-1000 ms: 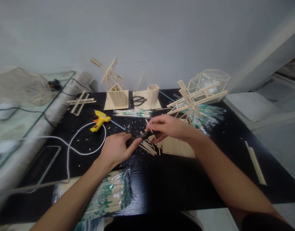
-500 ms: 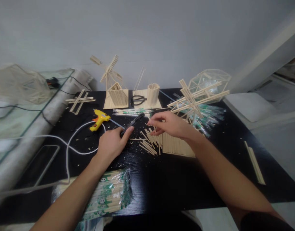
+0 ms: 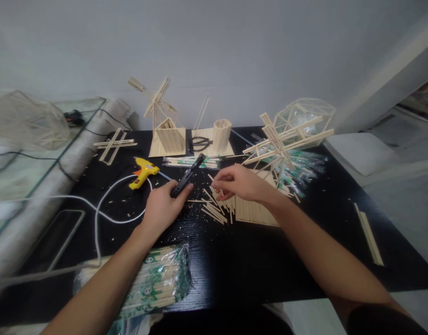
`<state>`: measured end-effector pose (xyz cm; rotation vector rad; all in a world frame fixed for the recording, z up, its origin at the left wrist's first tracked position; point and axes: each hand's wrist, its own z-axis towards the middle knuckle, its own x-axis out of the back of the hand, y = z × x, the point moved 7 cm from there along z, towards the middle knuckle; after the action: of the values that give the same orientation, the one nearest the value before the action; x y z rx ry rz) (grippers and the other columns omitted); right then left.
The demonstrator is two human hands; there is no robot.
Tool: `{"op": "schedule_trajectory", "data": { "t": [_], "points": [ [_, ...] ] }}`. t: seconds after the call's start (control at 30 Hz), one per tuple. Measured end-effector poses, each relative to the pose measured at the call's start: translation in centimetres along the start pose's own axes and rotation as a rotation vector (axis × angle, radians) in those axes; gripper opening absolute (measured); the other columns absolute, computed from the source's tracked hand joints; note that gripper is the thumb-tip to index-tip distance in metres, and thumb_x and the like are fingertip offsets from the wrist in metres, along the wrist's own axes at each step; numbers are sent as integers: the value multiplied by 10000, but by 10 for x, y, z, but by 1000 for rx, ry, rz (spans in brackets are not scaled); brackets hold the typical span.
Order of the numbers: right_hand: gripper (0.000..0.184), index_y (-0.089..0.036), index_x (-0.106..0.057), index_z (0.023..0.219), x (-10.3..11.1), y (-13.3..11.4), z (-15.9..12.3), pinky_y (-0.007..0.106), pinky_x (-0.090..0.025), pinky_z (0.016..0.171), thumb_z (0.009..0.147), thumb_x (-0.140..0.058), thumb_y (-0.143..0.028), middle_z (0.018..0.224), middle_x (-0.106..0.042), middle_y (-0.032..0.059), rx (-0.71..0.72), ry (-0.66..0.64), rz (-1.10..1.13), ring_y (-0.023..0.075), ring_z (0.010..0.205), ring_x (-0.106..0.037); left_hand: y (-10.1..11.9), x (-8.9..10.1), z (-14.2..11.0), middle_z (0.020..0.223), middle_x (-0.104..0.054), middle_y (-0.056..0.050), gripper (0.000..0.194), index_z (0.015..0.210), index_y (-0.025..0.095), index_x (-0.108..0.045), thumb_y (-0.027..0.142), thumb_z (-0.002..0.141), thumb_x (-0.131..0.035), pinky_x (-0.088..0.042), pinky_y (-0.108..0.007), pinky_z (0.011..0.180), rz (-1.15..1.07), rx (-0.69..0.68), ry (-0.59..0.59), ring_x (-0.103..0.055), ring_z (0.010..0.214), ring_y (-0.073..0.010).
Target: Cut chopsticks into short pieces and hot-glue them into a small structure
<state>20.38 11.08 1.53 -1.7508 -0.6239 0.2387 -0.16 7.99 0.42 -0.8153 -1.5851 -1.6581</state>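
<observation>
In the head view, my left hand (image 3: 166,203) is closed around a long black tool that looks like a utility knife (image 3: 188,175), its far end pointing up and to the right. My right hand (image 3: 233,183) is closed in a pinch, with a short wooden stick (image 3: 211,177) at its fingertips, partly hidden by the fingers. Beneath that hand lies a loose pile of cut stick pieces (image 3: 214,213). A flat panel of sticks set side by side (image 3: 254,209) lies under my right wrist, its far part partly covered.
A yellow glue gun (image 3: 143,172) with a white cable is left of my hands. Behind stand stick models (image 3: 170,137), black-handled scissors (image 3: 200,143) and a windmill-like frame (image 3: 278,142). Bagged chopsticks (image 3: 158,279) lie in front; two strips (image 3: 369,235) lie right.
The black tool has turned in my left hand, showing its broader side. My right hand has shifted slightly left and down, and the short stick between its fingers has changed its tilt.
</observation>
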Motion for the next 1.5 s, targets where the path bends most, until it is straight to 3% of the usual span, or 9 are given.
{"op": "schedule_trajectory", "data": {
  "t": [0.2,0.43,0.57,0.67,0.83,1.1,1.3,1.5],
  "points": [
    [239,-153,-713,794,-17,13,5,314,-644,618,818,-785,-378,705,-702,45,-6,-31,-32,185,622,-734,-2,-3,-1,779,-692,-15,372,895,175,-693,537,904,-609,-427,-281,665,-248,-41,27,-584,704,-177],
    [133,-150,-715,828,-35,15,6,267,-612,593,884,-706,-270,721,-705,36,-1,-55,-107,169,599,-742,5,-10,-5,861,-722,-22,353,945,165,-732,507,892,-661,-468,-278,725,-464,-94,-71,-619,778,-182],
    [145,-144,-727,854,-36,14,5,269,-613,612,883,-713,-285,757,-717,46,-23,-61,-112,170,612,-745,6,-10,-6,783,-688,-6,320,901,163,-724,479,877,-680,-452,-264,681,-479,-99,-67,-587,719,-163],
    [189,-160,-734,891,-28,13,7,297,-626,686,899,-701,-346,830,-748,57,27,-18,-167,173,670,-754,2,-5,-4,764,-665,1,307,888,162,-713,466,875,-678,-441,-258,670,-471,-91,10,-563,705,-153],
    [94,-172,-735,853,-9,16,13,341,-638,798,772,-778,-154,914,-769,72,60,92,-166,202,808,-761,-9,2,0,692,-607,16,298,883,160,-702,456,861,-686,-415,-259,641,-431,-33,135,-516,664,-147],
    [34,-165,-732,854,-13,25,20,300,-609,630,825,-736,-148,789,-742,42,74,149,-201,160,653,-719,-4,1,-2,729,-623,17,283,885,158,-688,440,887,-660,-409,-251,643,-395,-90,124,-533,678,-145],
    [113,-182,-745,822,-15,20,19,306,-556,763,764,-808,-108,814,-761,41,121,233,-351,171,787,-714,-4,3,-2,707,-611,24,274,873,160,-686,433,888,-656,-403,-246,630,-382,-86,131,-516,656,-138],
    [117,-183,-757,855,-20,20,18,282,-526,733,774,-822,-128,823,-772,34,118,252,-441,158,761,-704,-2,3,-2,684,-593,34,262,848,164,-679,423,886,-657,-395,-238,615,-377,-100,125,-503,643,-129]
  ]
}}
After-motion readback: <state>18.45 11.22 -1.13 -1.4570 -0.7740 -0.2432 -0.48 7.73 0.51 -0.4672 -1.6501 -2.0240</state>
